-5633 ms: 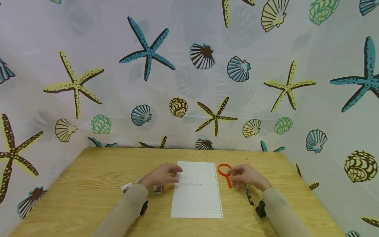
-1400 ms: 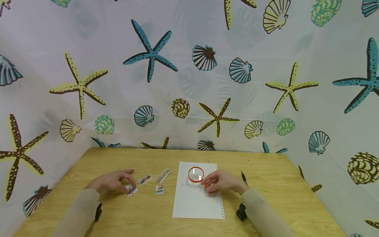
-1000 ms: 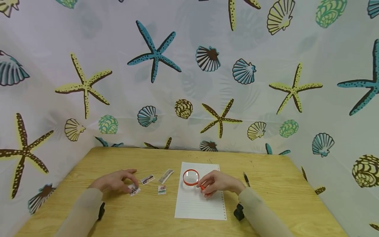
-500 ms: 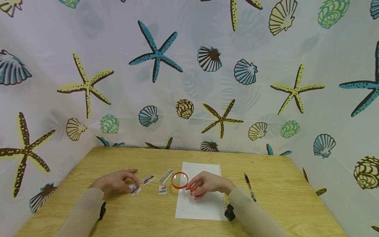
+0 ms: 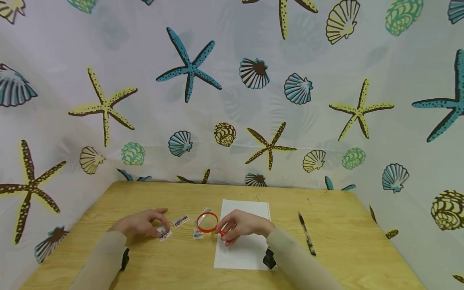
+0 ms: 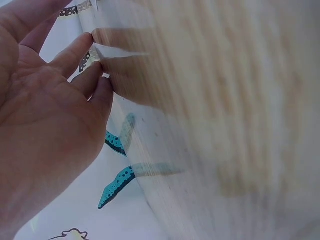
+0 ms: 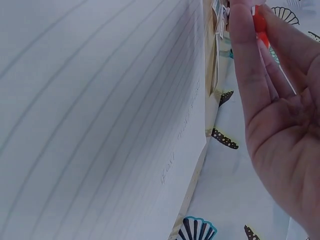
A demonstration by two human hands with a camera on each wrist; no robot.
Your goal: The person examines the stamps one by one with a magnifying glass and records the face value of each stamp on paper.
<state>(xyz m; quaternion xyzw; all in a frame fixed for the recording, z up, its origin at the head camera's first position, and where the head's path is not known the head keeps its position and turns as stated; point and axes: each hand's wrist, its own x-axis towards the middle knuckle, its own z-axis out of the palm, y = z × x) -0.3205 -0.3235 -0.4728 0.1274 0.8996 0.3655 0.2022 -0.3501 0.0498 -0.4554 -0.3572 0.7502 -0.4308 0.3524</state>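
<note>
My right hand (image 5: 242, 226) pinches the handle of a red magnifying glass (image 5: 216, 228). Its round lens sits left of the paper, over a long stamp (image 5: 208, 211) and at the edge of a small square stamp (image 5: 198, 234). In the right wrist view a bit of the red handle (image 7: 260, 25) shows between thumb and fingers. At the left, my left hand (image 5: 141, 222) rests on the table, fingertips touching a stamp (image 5: 165, 233). The left wrist view shows several fingertips (image 6: 104, 90) against the tabletop; the stamp is hidden there. Another stamp (image 5: 181, 220) lies between the hands.
A lined sheet of paper (image 5: 241, 255) with handwriting lies under my right hand and forearm. A black pen (image 5: 306, 233) lies to its right. The wooden table (image 5: 163, 266) ends at a hanging cloth (image 5: 203, 161) printed with starfish and shells.
My right hand has picked up the magnifying glass from right of the paper and carried it left across the sheet to the stamps. My left hand moved left to the outer stamp, then stayed.
</note>
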